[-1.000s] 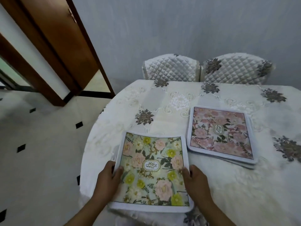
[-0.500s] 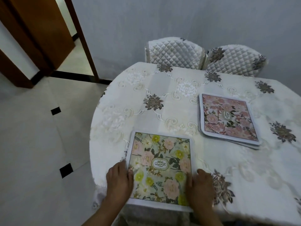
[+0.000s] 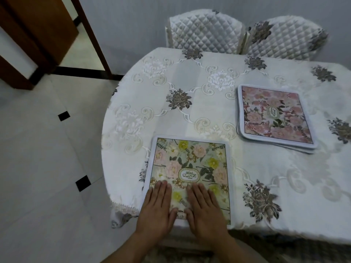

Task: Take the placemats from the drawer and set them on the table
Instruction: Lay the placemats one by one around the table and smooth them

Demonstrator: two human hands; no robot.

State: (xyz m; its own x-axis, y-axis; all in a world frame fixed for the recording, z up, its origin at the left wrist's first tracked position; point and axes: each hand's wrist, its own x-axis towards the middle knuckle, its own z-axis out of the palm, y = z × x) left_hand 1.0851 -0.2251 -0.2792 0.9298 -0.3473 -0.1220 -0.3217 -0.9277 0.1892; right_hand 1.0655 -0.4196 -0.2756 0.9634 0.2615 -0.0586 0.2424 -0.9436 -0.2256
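The green placemat [image 3: 191, 160] lies flat on the table [image 3: 106, 143] at its near edge, directly in front of the person. Its near side reaches about to where the cloth drops over the rim. It is printed with pink, white and yellow flowers inside a pale border, and an oval label at its centre reads GARDEN.

Both hands rest on the near half of this mat, side by side. The left hand [image 3: 157, 204] lies palm down with its fingers straight and close together, the fingertips a little left of the label. The right hand [image 3: 206, 205] lies the same way just beside it, and the two thumbs nearly meet. Neither hand curls round anything or pinches an edge; both press flat on the mat's surface.

The pink placemat [image 3: 273, 112] lies farther off to the right, well apart from the green one and turned slightly askew. It tops a small stack: edges of further mats show under its near side, though I cannot tell how many.

The table is round and covered by a white tablecloth [image 3: 190, 76] embroidered with pale scrolls and grey-brown flowers. A quilted chair [image 3: 205, 31] and a second chair [image 3: 284, 38] stand side by side at the table's far side, near the grey wall. To the left is a pale tiled floor [image 3: 43, 149] with small black insets, and a brown wooden door frame [image 3: 91, 35] stands at the upper left.
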